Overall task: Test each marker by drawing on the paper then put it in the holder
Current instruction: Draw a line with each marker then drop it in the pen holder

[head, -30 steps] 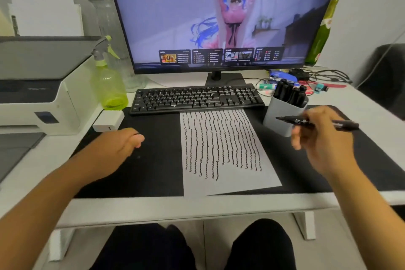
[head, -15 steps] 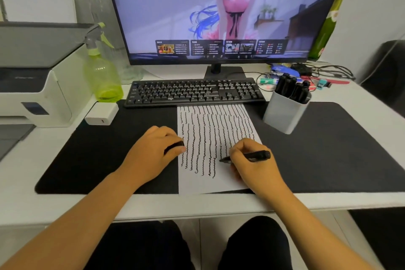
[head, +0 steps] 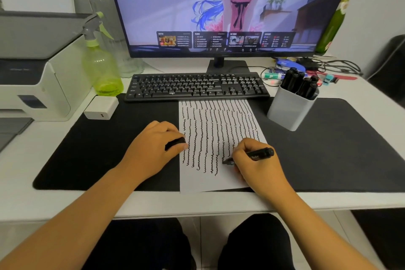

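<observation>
A white sheet of paper (head: 219,180) covered in several wavy black lines lies on the black desk mat (head: 328,149). My right hand (head: 256,164) grips a black marker (head: 259,154), its tip touching the paper at the lower end of a line. At the paper's left edge, my left hand (head: 153,149) is closed around the marker's black cap (head: 175,143). The grey holder (head: 289,112), with several black markers (head: 300,84) standing in it, sits at the paper's upper right.
A black keyboard (head: 197,86) lies just behind the paper, under a large monitor (head: 219,6). On the left stand a green spray bottle (head: 103,68), a white charger (head: 102,108) and a printer (head: 32,72). Cables and small items clutter the back right.
My right hand brought the marker from beside the holder down onto the paper and has drawn slightly further. My left hand moved to the paper's left edge, holding the cap.
</observation>
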Available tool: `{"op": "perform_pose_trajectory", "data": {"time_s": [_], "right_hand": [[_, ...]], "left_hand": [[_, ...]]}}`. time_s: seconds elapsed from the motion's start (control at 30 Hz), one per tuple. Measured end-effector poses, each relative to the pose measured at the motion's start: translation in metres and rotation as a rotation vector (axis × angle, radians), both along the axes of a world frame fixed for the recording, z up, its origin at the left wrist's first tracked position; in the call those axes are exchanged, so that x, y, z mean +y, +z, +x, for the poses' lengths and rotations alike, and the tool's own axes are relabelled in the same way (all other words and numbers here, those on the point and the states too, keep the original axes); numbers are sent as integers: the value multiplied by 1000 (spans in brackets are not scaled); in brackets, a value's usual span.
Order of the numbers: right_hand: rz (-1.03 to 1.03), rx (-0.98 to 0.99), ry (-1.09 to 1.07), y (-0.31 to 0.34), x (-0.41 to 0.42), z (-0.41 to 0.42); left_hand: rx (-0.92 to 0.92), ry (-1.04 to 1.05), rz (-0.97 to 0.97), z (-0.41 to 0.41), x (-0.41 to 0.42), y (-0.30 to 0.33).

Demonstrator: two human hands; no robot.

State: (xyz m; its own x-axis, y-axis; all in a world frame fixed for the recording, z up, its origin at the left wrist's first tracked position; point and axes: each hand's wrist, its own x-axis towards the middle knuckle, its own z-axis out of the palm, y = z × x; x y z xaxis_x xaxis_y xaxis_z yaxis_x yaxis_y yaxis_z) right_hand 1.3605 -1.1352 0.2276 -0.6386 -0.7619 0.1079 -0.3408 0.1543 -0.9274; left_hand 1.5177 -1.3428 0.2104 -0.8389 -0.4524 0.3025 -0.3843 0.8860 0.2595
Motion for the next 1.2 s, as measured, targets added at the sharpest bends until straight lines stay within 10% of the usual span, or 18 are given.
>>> {"op": "perform_pose_trajectory", "data": {"time_s": [0.83,1.2], "right_hand": [[-37,20,140,-7,8,0],[-310,-180,-113,-1,13,-11]], "left_hand": [[4,16,14,1,2,1],[146,-89,-40,7,17,17]]}}
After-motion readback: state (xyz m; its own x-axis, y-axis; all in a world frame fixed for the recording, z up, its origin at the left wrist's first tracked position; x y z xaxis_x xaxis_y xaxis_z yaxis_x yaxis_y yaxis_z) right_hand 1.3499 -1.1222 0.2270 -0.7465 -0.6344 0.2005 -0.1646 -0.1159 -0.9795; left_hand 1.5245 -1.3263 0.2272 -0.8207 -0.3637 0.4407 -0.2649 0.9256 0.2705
